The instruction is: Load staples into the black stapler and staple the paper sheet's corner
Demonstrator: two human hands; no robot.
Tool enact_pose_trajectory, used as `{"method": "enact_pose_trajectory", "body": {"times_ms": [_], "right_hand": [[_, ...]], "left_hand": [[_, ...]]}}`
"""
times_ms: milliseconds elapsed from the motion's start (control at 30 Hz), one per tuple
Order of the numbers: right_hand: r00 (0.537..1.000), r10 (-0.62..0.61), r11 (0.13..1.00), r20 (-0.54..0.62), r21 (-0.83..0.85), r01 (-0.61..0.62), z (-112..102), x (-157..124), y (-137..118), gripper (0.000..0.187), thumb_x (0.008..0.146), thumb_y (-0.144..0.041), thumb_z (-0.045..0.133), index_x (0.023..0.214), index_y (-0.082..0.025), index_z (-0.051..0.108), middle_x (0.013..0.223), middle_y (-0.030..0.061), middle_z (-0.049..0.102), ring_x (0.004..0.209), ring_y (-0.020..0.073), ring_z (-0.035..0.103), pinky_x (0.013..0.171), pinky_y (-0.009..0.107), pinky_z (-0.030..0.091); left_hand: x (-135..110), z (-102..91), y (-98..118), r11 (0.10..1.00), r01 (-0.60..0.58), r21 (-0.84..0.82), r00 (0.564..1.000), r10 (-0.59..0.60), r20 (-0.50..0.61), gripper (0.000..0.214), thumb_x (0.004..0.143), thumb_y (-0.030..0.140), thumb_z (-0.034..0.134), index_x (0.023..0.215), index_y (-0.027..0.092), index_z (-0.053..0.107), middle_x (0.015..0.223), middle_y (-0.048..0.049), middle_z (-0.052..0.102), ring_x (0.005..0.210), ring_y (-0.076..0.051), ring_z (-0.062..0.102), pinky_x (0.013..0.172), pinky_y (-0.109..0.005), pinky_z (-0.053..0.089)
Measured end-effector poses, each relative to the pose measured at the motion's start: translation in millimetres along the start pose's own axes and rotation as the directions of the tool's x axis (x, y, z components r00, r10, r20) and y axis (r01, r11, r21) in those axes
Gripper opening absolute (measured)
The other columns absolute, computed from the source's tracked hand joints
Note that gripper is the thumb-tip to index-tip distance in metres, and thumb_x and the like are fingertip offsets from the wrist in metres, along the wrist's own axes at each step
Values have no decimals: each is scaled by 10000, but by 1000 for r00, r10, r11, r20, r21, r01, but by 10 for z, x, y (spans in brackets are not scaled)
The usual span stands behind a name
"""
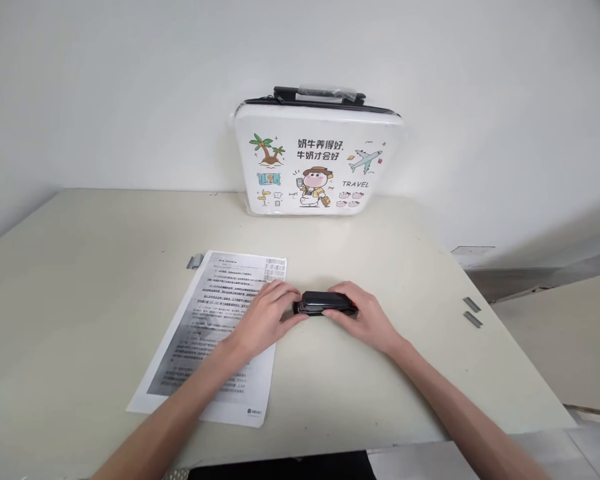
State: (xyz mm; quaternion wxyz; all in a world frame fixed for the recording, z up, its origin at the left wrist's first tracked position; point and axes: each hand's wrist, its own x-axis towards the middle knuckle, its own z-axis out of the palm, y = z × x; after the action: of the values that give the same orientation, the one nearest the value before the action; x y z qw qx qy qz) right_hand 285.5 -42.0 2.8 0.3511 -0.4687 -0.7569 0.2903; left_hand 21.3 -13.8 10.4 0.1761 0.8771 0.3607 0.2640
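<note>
Black stapler point(326, 301) sits crosswise at my desk point(410, 260), on or slightly above its surface; I can't tell which. From the printed sheet point(200, 327) it lies toward three o'clock. My right grip point(371, 317) pinches its three o'clock end, thumb along the near side; my left grip point(270, 312) pinches the nine o'clock end between thumb and fingers. I'd brace firmly with the right, work gently with the left, and watch those fingertips near the gap.
</note>
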Motion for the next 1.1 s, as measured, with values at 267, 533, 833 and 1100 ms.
{"method": "enact_pose_trajectory", "body": {"times_ms": [267, 533, 833, 1100], "right_hand": [[978, 204, 974, -31, 105, -200, -140, -46, -4, 429, 1110, -532, 378, 1125, -244, 695, 1117, 82, 760, 988, 245, 702, 882, 372, 552], [982, 182, 983, -50, 12, -182, -109, -87, 108, 423, 1126, -502, 319, 1242, -289, 666, 1245, 84, 731, 1157, 270, 671, 1024, 448, 522], [999, 38, 998, 19, -40, -38, -103, -123, 70, 310, 996, -496, 661, 1213, -278, 636, 1183, 91, 729, 1068, 286, 681, 925, 447, 564], [998, 66, 997, -5, -37, -66, -93, -124, 28, 257, 985, -458, 672, 1170, -283, 640, 1116, 65, 735, 967, 261, 681, 837, 415, 572]], "left_hand": [[-54, 24, -16, 1000, 9, -26, 1000, -10, -24, 192, 952, 328, 788, 1088, 223, 701, 1125, -53, 736, 1063, -263, 668, 969, -427, 524], [-61, 31, 4, 998, 38, -46, 998, -41, -48, 132, 979, 312, 758, 1034, 217, 684, 1073, -33, 757, 1016, -241, 683, 957, -409, 510], [-71, -158, -37, 999, 15, 28, 1000, -15, -15, 122, 999, 352, 729, 1024, 235, 705, 1041, -27, 777, 1014, -247, 692, 922, -409, 501], [-331, -656, -333, 999, 22, 25, 999, -23, 46, 220, 1014, 441, 684, 1149, 276, 739, 1155, -23, 778, 1115, -239, 691, 1028, -410, 516]]}}
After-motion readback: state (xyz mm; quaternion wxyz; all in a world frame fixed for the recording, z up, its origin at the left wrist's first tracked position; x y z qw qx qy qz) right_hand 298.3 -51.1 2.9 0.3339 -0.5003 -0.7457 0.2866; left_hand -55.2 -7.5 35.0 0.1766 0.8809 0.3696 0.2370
